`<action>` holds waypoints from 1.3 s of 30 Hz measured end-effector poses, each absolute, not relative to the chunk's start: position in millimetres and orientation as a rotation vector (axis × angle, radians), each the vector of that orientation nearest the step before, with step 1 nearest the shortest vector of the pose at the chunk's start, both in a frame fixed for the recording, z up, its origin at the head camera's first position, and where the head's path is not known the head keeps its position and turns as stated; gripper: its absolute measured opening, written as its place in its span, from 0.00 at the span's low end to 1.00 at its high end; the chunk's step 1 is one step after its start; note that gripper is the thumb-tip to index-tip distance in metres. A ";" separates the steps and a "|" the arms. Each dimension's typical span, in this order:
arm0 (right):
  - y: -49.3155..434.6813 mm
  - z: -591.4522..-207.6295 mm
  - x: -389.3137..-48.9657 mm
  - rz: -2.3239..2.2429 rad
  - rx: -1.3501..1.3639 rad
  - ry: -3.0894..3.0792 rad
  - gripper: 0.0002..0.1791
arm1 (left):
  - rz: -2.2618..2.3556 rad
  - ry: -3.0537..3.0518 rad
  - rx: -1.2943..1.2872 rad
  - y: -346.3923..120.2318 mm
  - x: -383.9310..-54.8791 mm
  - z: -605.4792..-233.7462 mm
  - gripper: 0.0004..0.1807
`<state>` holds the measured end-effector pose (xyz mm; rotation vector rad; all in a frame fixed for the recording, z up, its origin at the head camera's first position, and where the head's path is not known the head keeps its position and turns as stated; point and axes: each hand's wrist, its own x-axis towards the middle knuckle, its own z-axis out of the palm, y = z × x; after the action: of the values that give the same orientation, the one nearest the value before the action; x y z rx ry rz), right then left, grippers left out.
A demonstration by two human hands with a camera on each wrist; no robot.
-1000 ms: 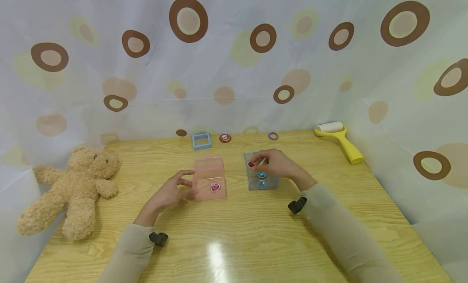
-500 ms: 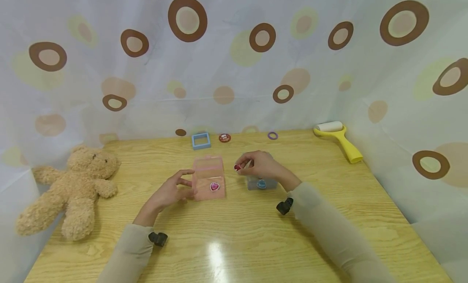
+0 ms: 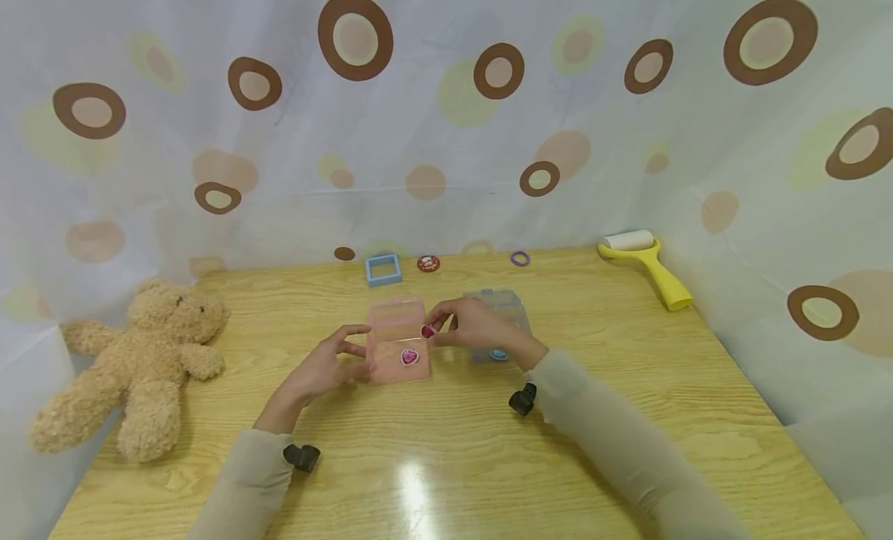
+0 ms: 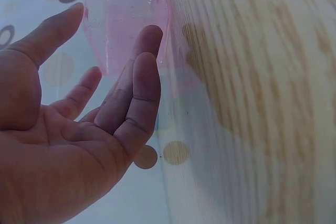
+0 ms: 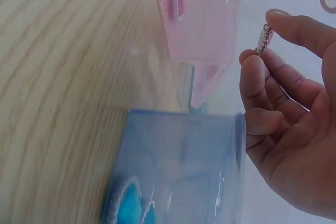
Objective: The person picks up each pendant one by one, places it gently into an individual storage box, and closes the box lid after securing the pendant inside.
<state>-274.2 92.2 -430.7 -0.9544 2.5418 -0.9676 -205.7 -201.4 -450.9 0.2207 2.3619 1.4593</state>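
Gem point(image 3: 428, 332): red with a pale edging, held up by the right hand point(image 3: 470, 324), at the right edge of the pink box point(image 3: 385, 368) as the head view shows it; whether the two touch cannot be told
Right grip: thumb and fingertips pinched together on the gem, which the right wrist view shows edge-on; the other fingers curl loosely below
Left grip: the left hand point(image 3: 322, 367) holds nothing, its thumb and fingers spread apart and gently bent at the left side of the pink box; contact is unclear
Pink box: clear plastic, lid back on the far side, a pink gem point(image 3: 409, 357) in its near part
Blue box point(image 3: 518, 314): clear plastic, partly behind the right hand in the head view, two blue gems point(image 5: 128, 203) inside by the right wrist view
Tabletop point(image 3: 446, 455): wood-grained, carrying both boxes side by side with a gap between
Far edge: blue square frame point(image 3: 383, 281), red disc point(image 3: 429, 263) and purple ring point(image 3: 521, 265) in a row
Far right: roller point(image 3: 661, 274) with yellow handle
Left side: teddy bear point(image 3: 153, 354) lying face up
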 end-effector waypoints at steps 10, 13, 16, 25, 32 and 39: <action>68.8 -431.3 -269.0 -0.941 -1.008 2.526 0.11 | 1.451 2.370 0.214 -201.4 -206.9 -452.0 0.38; 64.9 -432.3 -267.6 -0.916 -1.016 2.531 0.11 | 1.454 2.370 0.216 -201.6 -206.8 -452.3 0.38; 62.2 -433.7 -267.1 -0.891 -1.020 2.542 0.11 | 1.458 2.366 0.221 -201.7 -206.7 -452.3 0.38; 55.3 -441.6 -270.2 -0.886 -1.002 2.541 0.10 | 1.462 2.358 0.222 -202.3 -207.6 -452.2 0.39; 49.6 -447.2 -272.4 -0.878 -1.005 2.534 0.08 | 1.469 2.350 0.219 -203.5 -207.8 -452.8 0.38; 42.8 -452.3 -272.3 -0.867 -0.932 2.518 0.08 | 1.460 2.359 0.207 -202.7 -207.6 -453.0 0.38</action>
<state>-272.3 42.8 -452.3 -0.9323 2.5179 -0.8673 -207.6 -202.7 -453.0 0.2066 2.3591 1.4603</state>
